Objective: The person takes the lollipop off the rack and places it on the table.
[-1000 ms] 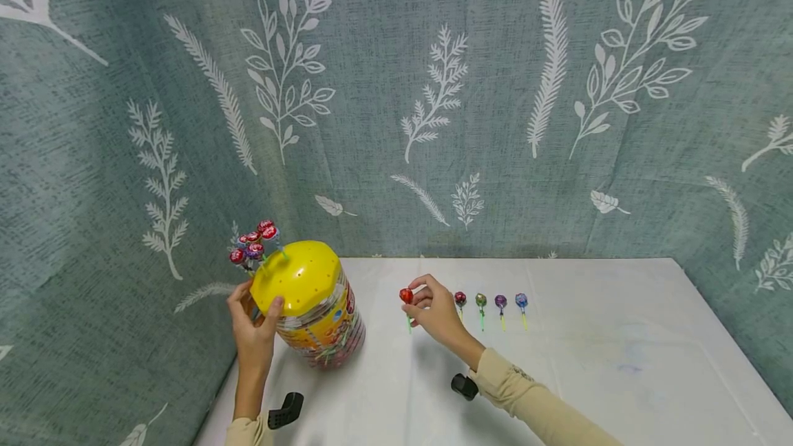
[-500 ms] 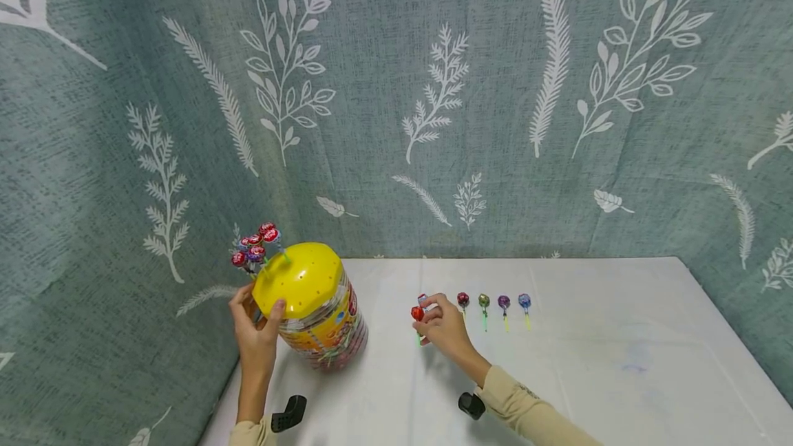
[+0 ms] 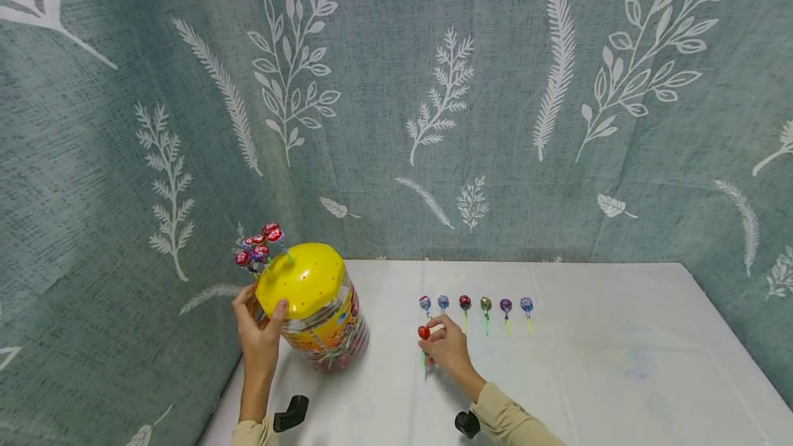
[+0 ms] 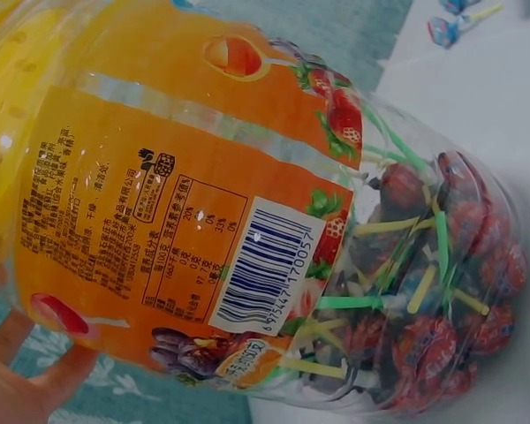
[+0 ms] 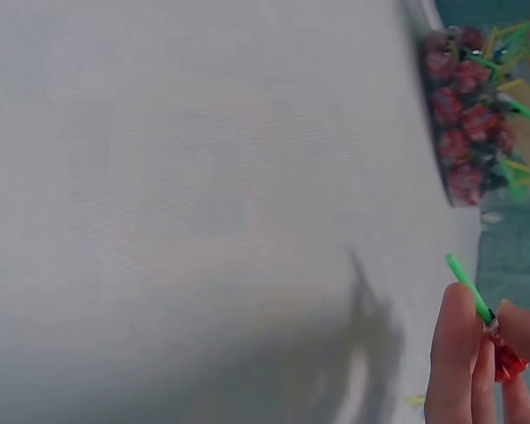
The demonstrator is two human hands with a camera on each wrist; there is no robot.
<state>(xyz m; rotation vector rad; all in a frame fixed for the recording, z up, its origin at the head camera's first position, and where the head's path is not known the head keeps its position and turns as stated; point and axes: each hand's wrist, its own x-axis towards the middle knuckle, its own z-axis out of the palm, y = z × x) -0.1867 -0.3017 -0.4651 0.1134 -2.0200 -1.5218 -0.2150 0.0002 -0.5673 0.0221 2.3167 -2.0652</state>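
My left hand (image 3: 259,346) grips the yellow lid (image 3: 303,279) of a clear plastic jar (image 3: 328,339), thumb over the edge. The jar leans to the left. Several wrapped lollipops (image 3: 260,251) stick up from holes along the lid's far left side. In the left wrist view the jar's orange label (image 4: 185,203) faces the camera, and more lollipops (image 4: 450,265) fill the lower part. My right hand (image 3: 451,349) pinches a red lollipop (image 3: 424,332) over the table, right of the jar. Its green stick (image 5: 470,289) shows between thumb and fingers in the right wrist view.
Several lollipops (image 3: 464,302) lie in a row on the white table (image 3: 595,363), heads toward the back, just beyond my right hand. A green leaf-patterned curtain (image 3: 372,102) hangs behind and on the left. Black wrist devices (image 3: 291,413) sit by both forearms.
My right hand has moved right and nearer to me with the red lollipop, uncovering two lollipops at the row's left end. My left hand and the jar stay in place.
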